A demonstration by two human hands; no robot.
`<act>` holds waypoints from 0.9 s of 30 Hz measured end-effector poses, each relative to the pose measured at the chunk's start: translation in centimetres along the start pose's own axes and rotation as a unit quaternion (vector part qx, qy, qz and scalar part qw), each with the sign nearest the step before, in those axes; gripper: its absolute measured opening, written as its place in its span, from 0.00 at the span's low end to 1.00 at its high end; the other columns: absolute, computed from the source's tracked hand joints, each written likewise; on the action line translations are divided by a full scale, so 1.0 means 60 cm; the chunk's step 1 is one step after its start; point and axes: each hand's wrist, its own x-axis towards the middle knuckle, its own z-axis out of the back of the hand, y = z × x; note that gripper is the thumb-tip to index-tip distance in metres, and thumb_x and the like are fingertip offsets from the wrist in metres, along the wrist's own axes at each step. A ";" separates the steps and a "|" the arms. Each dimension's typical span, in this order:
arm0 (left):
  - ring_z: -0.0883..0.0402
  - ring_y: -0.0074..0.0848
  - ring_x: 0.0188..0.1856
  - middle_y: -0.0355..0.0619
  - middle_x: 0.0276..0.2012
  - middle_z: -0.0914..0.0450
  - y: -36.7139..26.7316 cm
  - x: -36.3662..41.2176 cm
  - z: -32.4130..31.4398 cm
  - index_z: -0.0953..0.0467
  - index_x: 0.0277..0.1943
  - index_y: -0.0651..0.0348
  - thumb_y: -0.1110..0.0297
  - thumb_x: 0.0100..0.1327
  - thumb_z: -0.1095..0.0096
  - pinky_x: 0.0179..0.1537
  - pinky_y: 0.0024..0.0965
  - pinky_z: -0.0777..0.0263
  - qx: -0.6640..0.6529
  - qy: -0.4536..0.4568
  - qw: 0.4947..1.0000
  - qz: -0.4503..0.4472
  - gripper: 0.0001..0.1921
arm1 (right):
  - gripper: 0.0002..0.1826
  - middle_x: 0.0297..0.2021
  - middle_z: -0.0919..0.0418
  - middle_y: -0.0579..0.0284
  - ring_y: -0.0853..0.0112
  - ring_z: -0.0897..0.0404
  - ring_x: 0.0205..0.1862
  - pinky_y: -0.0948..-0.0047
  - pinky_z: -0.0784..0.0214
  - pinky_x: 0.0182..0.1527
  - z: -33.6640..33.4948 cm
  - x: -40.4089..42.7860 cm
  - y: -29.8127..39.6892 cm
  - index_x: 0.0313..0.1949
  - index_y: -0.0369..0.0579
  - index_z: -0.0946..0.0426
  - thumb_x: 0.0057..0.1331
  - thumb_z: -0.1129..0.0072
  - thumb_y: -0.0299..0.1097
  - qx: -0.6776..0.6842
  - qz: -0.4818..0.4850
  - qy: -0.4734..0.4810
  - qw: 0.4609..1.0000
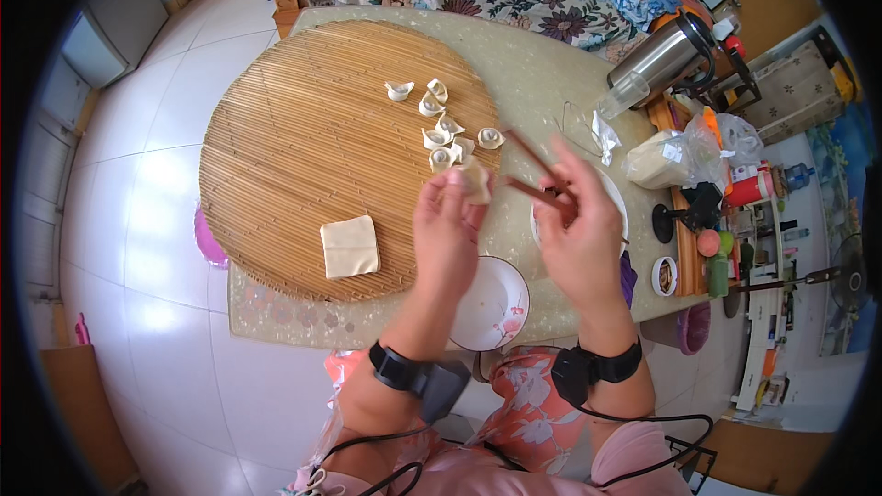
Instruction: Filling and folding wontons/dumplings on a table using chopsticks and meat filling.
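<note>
My left hand (448, 210) pinches a dough wrapper (477, 180) above the right edge of a round slatted mat (303, 151). In my right hand (579, 220) is a pair of brown chopsticks (541, 162), their tips spread apart and pointing toward the wrapper. A white bowl (615, 187) sits under that hand, its contents mostly hidden. Several folded wontons (437, 138) lie grouped on the mat's right side, one (398, 90) a little apart. Nearer me rests a square stack of wrappers (350, 246).
A white plate with pink flowers (486, 306) lies by the table's near edge. On the right stand a steel thermos jug (665, 48), a clear plastic cup (623, 94), a bagged pale package (658, 158) and a small round white container (665, 275). The mat overhangs the table's left side.
</note>
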 end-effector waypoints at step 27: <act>0.24 0.23 0.30 0.46 0.31 0.24 -0.112 0.163 0.067 0.29 0.41 0.65 0.74 0.54 0.39 0.26 0.25 0.30 0.734 0.026 0.676 -0.060 0.12 | 0.23 0.28 0.35 0.72 0.88 0.45 0.22 0.90 0.54 0.24 0.114 -0.063 -0.073 0.53 0.37 0.34 0.57 0.45 0.25 0.237 -0.103 -0.229 0.939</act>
